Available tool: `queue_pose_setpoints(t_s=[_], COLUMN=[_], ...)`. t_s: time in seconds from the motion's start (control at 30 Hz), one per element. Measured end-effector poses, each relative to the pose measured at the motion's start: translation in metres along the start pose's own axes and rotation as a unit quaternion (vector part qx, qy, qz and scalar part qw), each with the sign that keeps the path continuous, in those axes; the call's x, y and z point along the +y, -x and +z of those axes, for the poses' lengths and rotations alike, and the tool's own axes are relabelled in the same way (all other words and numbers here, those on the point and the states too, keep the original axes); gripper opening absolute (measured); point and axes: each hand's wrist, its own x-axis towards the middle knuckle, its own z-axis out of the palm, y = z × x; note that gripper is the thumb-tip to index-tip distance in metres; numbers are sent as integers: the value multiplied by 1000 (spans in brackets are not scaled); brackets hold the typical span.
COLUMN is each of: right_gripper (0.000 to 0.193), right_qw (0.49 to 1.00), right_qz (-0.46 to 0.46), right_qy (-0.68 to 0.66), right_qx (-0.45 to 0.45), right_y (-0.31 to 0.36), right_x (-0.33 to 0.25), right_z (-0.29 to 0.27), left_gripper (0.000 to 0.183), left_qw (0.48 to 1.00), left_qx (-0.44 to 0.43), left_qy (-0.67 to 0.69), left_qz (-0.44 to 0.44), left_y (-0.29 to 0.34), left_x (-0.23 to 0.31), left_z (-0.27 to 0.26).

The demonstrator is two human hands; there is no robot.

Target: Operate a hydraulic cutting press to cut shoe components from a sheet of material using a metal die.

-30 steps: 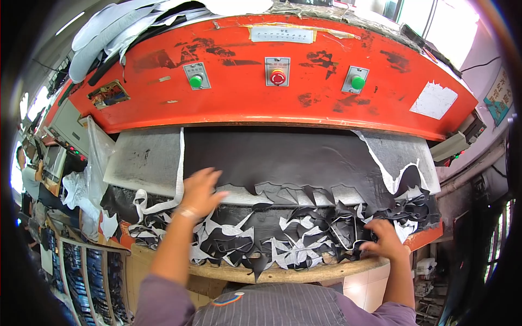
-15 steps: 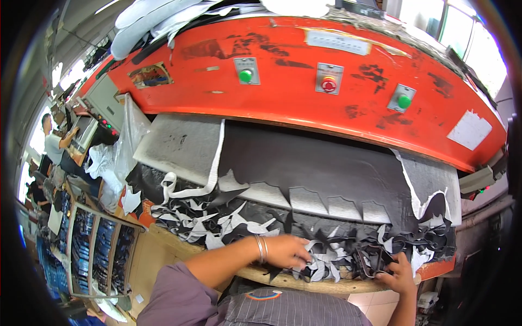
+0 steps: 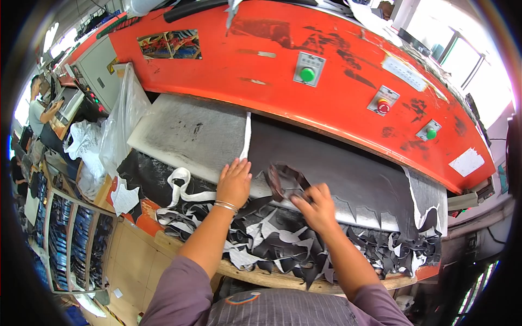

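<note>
A dark brown cutting die (image 3: 275,183), shaped like a curved band loop, is gripped by my right hand (image 3: 317,208) between thumb and fingers. It sits at the left part of a dark leather-like sheet (image 3: 342,171), near its cut front edge; whether it touches the sheet I cannot tell. My left hand (image 3: 234,183) lies flat with fingers stretched, at the sheet's pale left edge strip and the grey board (image 3: 185,130). Below both hands spreads a heap of black and white offcuts (image 3: 277,233).
Behind the board rises the red press beam (image 3: 244,76) with a green button (image 3: 307,74), a red stop button (image 3: 383,106) and another green button (image 3: 431,133). A rack of blue pieces (image 3: 79,239) stands left. Farther off, a person (image 3: 41,111) works.
My right hand has come from the offcuts at the right to the sheet, carrying the die. My left hand has left the offcuts and now rests at the sheet's left edge. The view has shifted left.
</note>
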Motion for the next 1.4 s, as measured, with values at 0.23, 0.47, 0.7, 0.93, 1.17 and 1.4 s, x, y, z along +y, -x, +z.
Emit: queue_pose_setpoints(t_s=[0.23,0.47,0.7,0.93,1.17,1.4], right_gripper=[36,83,80,78,79,98], right_qw=[982,981,975,973,975,993], right_qz=[6,10,17,-2,10,8], right_qy=[172,194,218,225,220,109], right_qx=[80,25,30,42,24,54], right_y=[-68,-49,-58,-63,-60,-29], right_x=[-29,-11,-6,-4,-8,-2], right_z=[111,107,111,108,99,48], left_gripper=[73,69,63,58,55,57], left_qw=[988,991,992,991,991,967], left_qx=[-28,-17,14,17,19,75], left_qy=[122,110,97,107,101,206], left_qz=[-88,-74,-73,-80,-86,-126], left_y=[-1,-9,-16,-21,-19,-10], left_x=[-13,-25,-24,-21,-16,-11], left_z=[-9,-4,6,5,2,-21])
